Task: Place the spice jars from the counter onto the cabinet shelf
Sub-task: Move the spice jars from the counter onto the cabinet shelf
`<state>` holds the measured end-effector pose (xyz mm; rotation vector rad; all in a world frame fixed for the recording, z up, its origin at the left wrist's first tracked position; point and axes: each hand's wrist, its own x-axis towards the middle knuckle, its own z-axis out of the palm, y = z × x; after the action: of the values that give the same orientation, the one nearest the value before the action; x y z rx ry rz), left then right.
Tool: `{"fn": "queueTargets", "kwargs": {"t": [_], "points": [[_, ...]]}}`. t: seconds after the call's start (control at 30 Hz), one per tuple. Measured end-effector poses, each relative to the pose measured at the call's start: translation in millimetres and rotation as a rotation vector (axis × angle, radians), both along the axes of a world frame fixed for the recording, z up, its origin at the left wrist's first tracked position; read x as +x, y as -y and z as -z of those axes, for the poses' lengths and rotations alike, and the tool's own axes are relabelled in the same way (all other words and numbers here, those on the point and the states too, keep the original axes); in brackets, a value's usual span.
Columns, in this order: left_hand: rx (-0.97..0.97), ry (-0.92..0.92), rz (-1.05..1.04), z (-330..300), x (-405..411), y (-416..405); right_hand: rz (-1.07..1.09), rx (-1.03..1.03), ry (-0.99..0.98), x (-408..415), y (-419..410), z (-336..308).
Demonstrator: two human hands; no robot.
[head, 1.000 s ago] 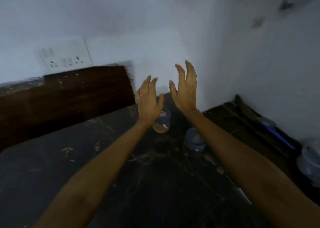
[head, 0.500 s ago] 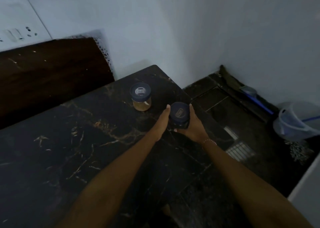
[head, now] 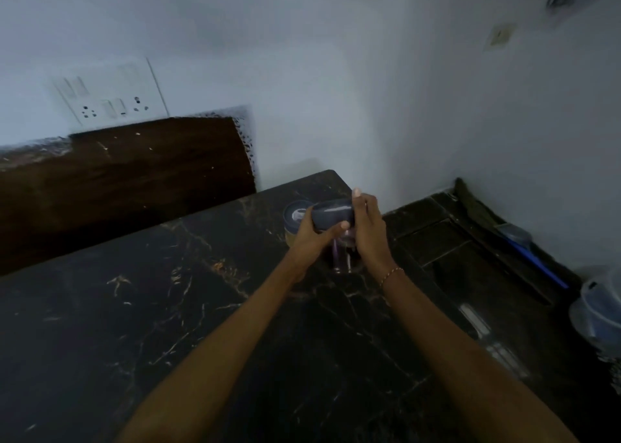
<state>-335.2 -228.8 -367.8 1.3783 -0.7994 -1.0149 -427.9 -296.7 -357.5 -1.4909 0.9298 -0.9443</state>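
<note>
My left hand and right hand close together around a dark-lidded spice jar, lifted near the frame's centre above the black marble counter. Just behind it, a second jar stands on the counter. A switchboard sits upper left.

Both bare forearms reach forward from the near edge and converge at mid-frame. Left hand is curled, thumb stretched right across the front of a dark-lidded jar, fingers behind it. Right hand wraps the jar's right side, fingers up over the lid, one pale nail at top. Thin bracelet on the right wrist. Both hands grip together.
</note>
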Motion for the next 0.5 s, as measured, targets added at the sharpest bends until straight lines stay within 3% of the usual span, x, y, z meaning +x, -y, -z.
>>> {"fn": "queueTargets", "kwargs": {"t": [0.07, 0.17, 0.23, 0.37, 0.43, 0.5], "points": [[-0.062, -0.088, -0.053, -15, 8, -1, -0.054, 0.054, 0.057, 4, -1, -19], [-0.146, -0.430, -0.046, -37, 27, -7, -0.185, 0.077, 0.091, 5, -1, -43], [-0.225, -0.527, -0.034, -49, 40, -11, -0.324, 0.138, 0.106, 6, -6, -51], [-0.310, -0.527, -0.110, -73, 55, -13, -0.608, 0.204, 0.143, 17, -19, -59], [-0.318, -0.512, -0.157, -85, 58, -16, -0.586, 0.162, 0.146, 28, -23, -65], [-0.265, -0.387, -0.267, -94, 58, -20, -0.453, 0.002, 0.120, 41, -28, -73]]}}
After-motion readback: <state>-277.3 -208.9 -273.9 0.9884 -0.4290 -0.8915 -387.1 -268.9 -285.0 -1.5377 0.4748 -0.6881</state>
